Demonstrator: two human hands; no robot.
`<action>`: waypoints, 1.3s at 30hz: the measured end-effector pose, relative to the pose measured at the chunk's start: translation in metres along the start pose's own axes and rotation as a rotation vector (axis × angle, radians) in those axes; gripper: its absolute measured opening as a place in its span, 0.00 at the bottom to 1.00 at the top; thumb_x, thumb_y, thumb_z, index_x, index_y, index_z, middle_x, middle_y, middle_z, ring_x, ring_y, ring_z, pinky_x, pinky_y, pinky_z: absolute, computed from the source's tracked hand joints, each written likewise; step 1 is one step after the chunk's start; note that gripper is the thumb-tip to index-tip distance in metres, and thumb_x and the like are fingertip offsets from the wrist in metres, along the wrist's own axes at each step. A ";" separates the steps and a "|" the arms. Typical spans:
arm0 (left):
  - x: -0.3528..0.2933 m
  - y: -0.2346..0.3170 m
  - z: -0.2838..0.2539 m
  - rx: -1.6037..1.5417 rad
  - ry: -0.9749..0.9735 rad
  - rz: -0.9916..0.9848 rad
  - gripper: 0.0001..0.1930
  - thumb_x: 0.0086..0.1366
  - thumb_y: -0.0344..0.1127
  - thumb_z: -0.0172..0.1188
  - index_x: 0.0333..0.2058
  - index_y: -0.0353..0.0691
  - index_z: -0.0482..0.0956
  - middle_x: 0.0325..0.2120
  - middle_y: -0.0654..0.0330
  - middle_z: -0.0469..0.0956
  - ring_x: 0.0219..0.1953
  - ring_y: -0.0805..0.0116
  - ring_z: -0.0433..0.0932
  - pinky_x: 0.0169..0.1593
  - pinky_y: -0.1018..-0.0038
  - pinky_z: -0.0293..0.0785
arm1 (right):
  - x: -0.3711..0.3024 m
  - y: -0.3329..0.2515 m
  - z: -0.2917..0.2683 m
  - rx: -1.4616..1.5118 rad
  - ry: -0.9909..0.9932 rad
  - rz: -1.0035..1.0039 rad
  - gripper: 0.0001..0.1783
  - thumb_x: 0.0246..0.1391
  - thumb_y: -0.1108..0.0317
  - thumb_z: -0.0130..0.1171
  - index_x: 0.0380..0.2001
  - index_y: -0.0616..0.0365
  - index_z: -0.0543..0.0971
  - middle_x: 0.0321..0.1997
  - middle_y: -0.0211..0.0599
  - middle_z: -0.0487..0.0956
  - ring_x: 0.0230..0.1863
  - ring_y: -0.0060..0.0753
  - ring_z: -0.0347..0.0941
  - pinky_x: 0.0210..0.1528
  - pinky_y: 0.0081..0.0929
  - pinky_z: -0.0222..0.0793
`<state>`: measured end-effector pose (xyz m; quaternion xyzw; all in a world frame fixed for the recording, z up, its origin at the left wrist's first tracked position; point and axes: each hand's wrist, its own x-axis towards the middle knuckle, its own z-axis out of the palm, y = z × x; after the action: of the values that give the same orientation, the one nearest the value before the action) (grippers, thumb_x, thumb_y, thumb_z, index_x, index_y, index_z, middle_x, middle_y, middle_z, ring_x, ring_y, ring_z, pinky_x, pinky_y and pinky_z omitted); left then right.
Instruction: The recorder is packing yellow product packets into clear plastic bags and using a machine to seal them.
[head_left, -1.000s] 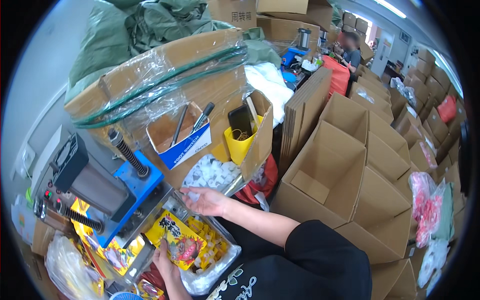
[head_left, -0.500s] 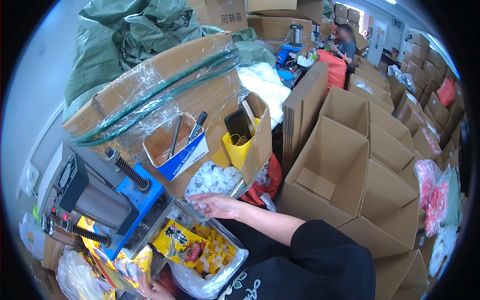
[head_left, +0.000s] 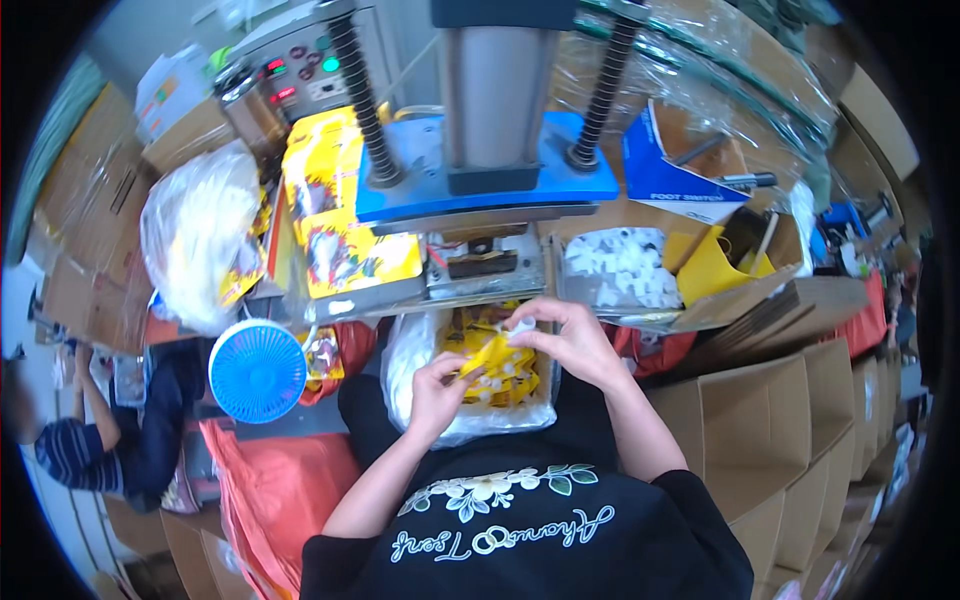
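My left hand (head_left: 440, 393) is closed, gripping one end of a yellow pouch (head_left: 489, 353). At the pouch's other end my right hand (head_left: 575, 343) pinches a small white plastic piece (head_left: 522, 326). Whether that piece touches the pouch I cannot tell. Both hands hover over a box lined with clear plastic (head_left: 407, 365), filled with yellow pouches (head_left: 515, 385) that carry small white parts. Beyond them stands a blue press (head_left: 490, 170) with two threaded springed posts. Beside it, on the right, lies a heap of white plastic pieces (head_left: 620, 265).
Left of the press lie flat yellow printed pouches (head_left: 350, 255) and a stuffed clear bag (head_left: 200, 235). A blue fan (head_left: 258, 370) stands nearer me, above a red sack (head_left: 290, 490). Open cartons (head_left: 750, 415) line the right. Another person (head_left: 80, 440) sits at far left.
The view has swung left toward the press. My right hand has left the white pieces, and my left hand has come from the flat pouches; both now meet at one pouch over the lined box.
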<state>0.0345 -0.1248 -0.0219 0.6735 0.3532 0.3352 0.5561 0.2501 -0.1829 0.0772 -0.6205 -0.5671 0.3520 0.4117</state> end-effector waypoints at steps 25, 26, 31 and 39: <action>0.083 0.033 -0.016 -0.188 0.072 -0.211 0.10 0.63 0.34 0.63 0.35 0.30 0.81 0.30 0.59 0.83 0.32 0.78 0.79 0.37 0.78 0.74 | -0.022 0.066 -0.060 -0.525 0.208 -0.011 0.15 0.51 0.78 0.58 0.45 0.60 0.78 0.43 0.43 0.78 0.46 0.43 0.74 0.50 0.33 0.69; 0.087 0.031 -0.027 -0.071 0.187 -0.007 0.11 0.63 0.35 0.63 0.37 0.30 0.81 0.31 0.58 0.83 0.32 0.76 0.79 0.37 0.78 0.74 | -0.022 0.068 -0.060 -0.513 0.205 -0.010 0.15 0.51 0.78 0.58 0.45 0.60 0.78 0.43 0.43 0.78 0.46 0.43 0.74 0.50 0.33 0.69; 0.076 0.013 -0.091 0.937 0.424 0.286 0.32 0.54 0.45 0.68 0.57 0.43 0.72 0.64 0.55 0.61 0.69 0.55 0.53 0.69 0.54 0.39 | -0.017 0.084 -0.059 0.017 0.470 0.041 0.17 0.57 0.76 0.56 0.50 0.58 0.70 0.36 0.35 0.79 0.34 0.20 0.72 0.36 0.18 0.69; 0.032 0.036 -0.090 0.447 0.446 0.174 0.04 0.58 0.26 0.62 0.34 0.36 0.82 0.32 0.60 0.81 0.40 0.69 0.78 0.54 0.68 0.64 | -0.009 0.069 -0.049 0.207 0.422 0.085 0.10 0.56 0.74 0.59 0.43 0.56 0.78 0.39 0.27 0.77 0.36 0.16 0.71 0.37 0.16 0.66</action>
<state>-0.0210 -0.0568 0.0291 0.7167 0.4724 0.4346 0.2727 0.3219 -0.1988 0.0348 -0.6579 -0.4029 0.2879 0.5674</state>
